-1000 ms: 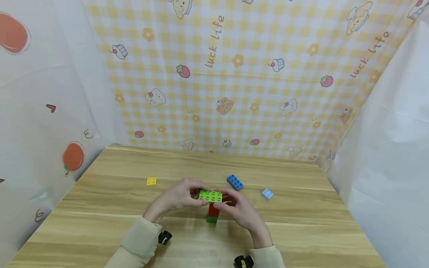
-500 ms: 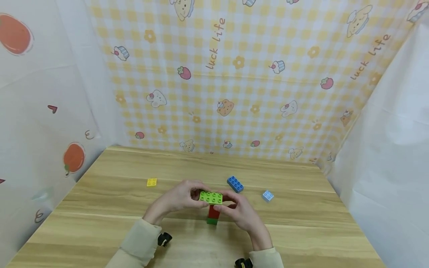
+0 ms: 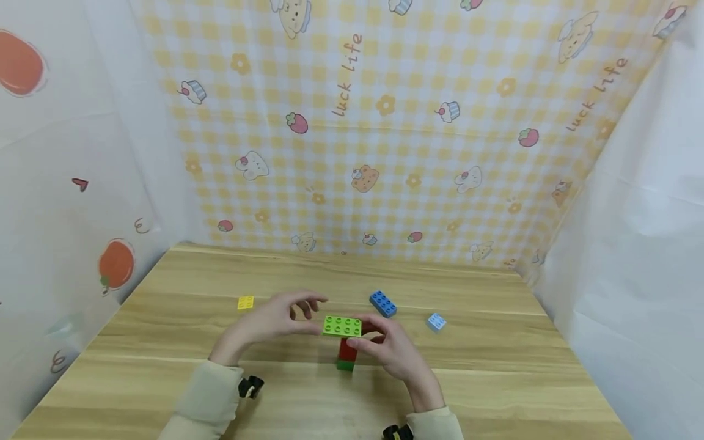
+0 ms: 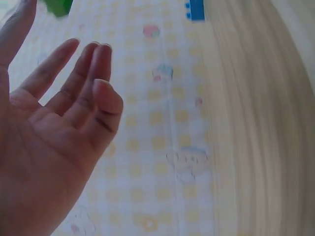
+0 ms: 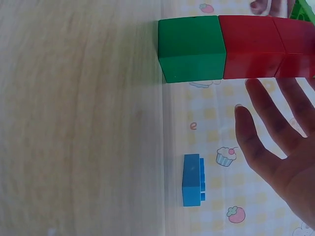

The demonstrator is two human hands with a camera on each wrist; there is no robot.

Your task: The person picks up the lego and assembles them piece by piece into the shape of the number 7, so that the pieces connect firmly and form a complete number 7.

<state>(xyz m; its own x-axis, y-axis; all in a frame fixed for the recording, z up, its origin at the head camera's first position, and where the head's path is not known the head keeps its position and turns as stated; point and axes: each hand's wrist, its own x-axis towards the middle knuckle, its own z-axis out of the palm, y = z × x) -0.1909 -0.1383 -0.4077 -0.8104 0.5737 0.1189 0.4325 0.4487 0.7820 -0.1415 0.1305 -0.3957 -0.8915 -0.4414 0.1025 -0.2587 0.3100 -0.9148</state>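
Observation:
A lime green eight-stud brick point(image 3: 342, 326) lies across the top of an upright stack. Below it the stack has two red bricks point(image 5: 252, 46) and a dark green brick point(image 5: 192, 49) that stands on the table. My right hand point(image 3: 387, 348) pinches the lime brick's right end, thumb in front and index finger behind. Part of that grip is out of the right wrist view. My left hand point(image 3: 280, 319) is just left of the lime brick, fingers spread and holding nothing; its palm shows in the left wrist view.
A dark blue eight-stud brick point(image 3: 382, 304) lies behind the stack. To the right is a small light blue brick point(image 3: 436, 322), and a small yellow brick point(image 3: 245, 302) lies at the left. A patterned cloth point(image 3: 330, 140) hangs behind the wooden table point(image 3: 484, 391).
My left hand has let go of the lime brick and drawn away to the left, fingers opening. My right hand keeps its hold, and the stack stays upright.

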